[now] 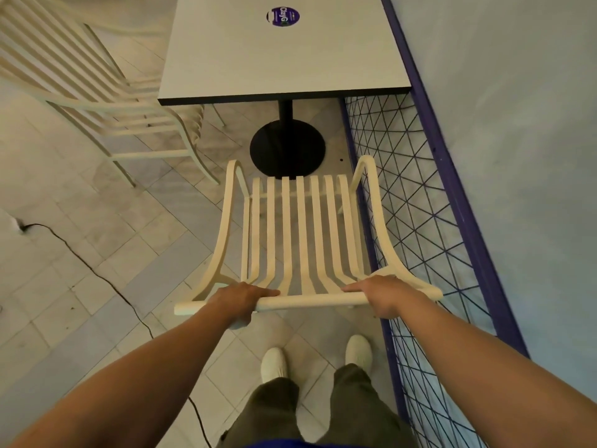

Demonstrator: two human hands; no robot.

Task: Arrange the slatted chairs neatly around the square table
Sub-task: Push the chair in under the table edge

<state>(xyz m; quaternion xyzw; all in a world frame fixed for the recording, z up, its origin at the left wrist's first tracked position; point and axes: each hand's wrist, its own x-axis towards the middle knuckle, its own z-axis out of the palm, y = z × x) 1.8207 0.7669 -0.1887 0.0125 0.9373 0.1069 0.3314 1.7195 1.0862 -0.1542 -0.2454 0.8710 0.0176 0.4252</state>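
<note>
A cream slatted chair stands right in front of me, its seat facing the square grey table. My left hand grips the left part of the chair's top rail. On the right part of the same rail my right hand is closed. The seat's front edge reaches the table's round black base and stops short of the tabletop's near edge. A second cream slatted chair stands at the table's left side, turned at an angle, with its seat partly under the tabletop.
A purple wire-mesh fence runs along the right, close to the chair's right armrest, with a pale wall behind it. A thin black cable snakes across the tiled floor on the left. My white shoes stand just behind the chair.
</note>
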